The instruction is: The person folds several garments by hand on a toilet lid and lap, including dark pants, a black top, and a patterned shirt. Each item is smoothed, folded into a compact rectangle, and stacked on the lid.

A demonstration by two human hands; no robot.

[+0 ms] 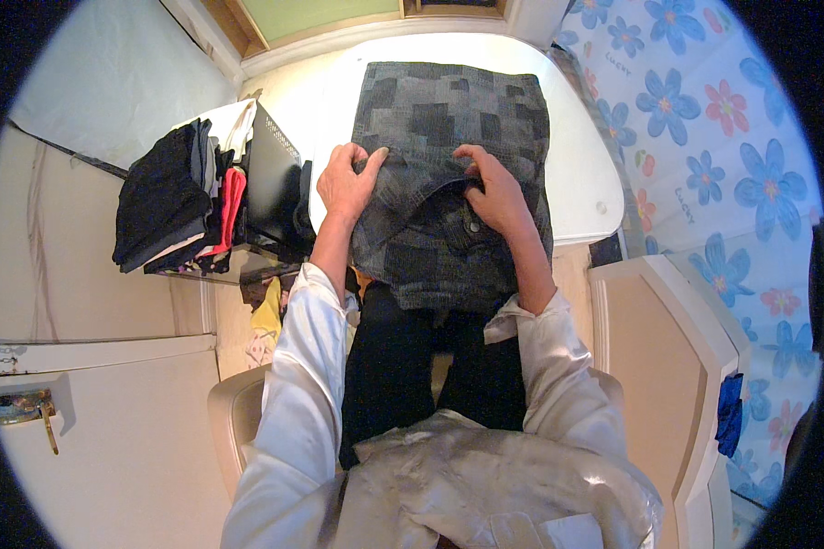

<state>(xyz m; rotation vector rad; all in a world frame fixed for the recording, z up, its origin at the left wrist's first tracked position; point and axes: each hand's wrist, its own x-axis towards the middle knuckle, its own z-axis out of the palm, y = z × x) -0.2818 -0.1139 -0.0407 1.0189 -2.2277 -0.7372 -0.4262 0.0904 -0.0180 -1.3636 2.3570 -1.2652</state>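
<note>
A dark grey garment with a patchwork of darker squares lies spread on a white table, its near end hanging over the edge toward my lap. Part of the cloth is bunched in the middle, and a small button-like spot shows near my right hand. My left hand is closed on the garment's left side, thumb and fingers pinching the cloth. On the other side, my right hand pinches a raised fold, its thumb and forefinger curled in. The exact kind of garment cannot be told.
To the left, a black box stands beside a stack of folded dark clothes with a red piece among them. A yellow cloth lies lower down. A flowered curtain hangs at right, above a pale panel.
</note>
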